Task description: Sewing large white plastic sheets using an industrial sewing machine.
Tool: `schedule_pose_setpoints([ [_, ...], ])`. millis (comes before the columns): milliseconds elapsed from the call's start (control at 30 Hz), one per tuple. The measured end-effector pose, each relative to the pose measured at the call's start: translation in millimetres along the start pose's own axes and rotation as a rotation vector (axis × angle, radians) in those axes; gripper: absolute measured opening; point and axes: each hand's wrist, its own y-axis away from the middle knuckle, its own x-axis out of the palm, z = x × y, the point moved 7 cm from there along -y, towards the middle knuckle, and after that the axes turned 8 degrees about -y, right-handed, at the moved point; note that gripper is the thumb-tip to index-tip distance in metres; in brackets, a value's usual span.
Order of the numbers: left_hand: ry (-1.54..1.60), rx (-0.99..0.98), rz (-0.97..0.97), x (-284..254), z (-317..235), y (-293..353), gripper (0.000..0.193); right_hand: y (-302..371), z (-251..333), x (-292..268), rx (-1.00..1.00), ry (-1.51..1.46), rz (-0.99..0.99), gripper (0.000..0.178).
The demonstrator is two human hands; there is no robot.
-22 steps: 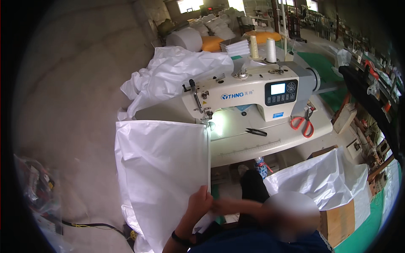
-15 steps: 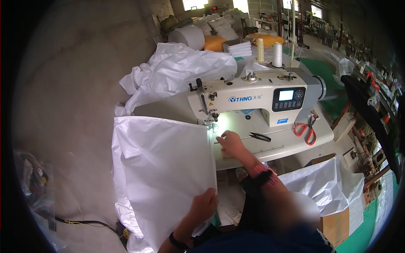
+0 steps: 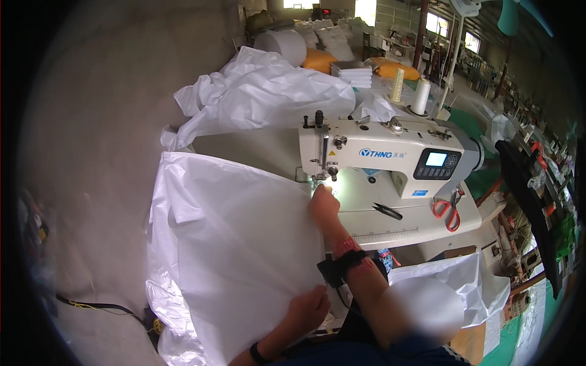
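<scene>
A large white sheet (image 3: pixel 238 244), glossy and woven-looking, hangs over the front left of the sewing machine (image 3: pixel 378 146), with its far right corner near the needle. My left hand (image 3: pixel 308 310) is closed on the sheet's right edge, low down near my body. Close under the lit needle area (image 3: pixel 326 180) is my right hand (image 3: pixel 324 204), its fingers bent together beside that corner. Whatever lies between those fingertips is hidden. A band and a dark strapped device (image 3: pixel 342 266) sit on my right wrist.
Black thread snips (image 3: pixel 387 211) and red-handled scissors (image 3: pixel 448 213) lie on the machine bed. Thread cones (image 3: pixel 420 97) stand behind the machine. More crumpled white sheeting (image 3: pixel 262 91) is heaped at the back left. Another white sheet (image 3: pixel 439 287) drapes over a box at the right.
My right hand has moved left to the needle area and the sheet's corner. My left hand still holds the sheet's edge. The view has shifted, so the machine appears further right.
</scene>
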Motion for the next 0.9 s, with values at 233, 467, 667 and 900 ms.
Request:
schedule_pose_setpoints([
  [233, 0.067, -0.041, 0.019, 10.1, 24.6, 8.9, 0.011, 10.3, 3.6, 10.7, -0.156, 0.171, 0.017, 0.018],
  [467, 0.051, -0.202, -0.040, 3.0, 45.1, 2.7, 0.012, 12.9, 16.1, 20.0, -0.279, 0.410, 0.075, 0.021],
  [667, 0.034, -0.134, -0.052, -5.8, 30.4, -2.5, 0.009, 74.4, 7.3, -18.7, -0.175, 0.072, 0.024, 0.036],
  [900, -0.184, 0.013, -0.210, -8.2, -1.1, -5.6, 0.011, 231.4, -73.8, 57.4, 0.585, -1.271, 0.647, 0.032],
])
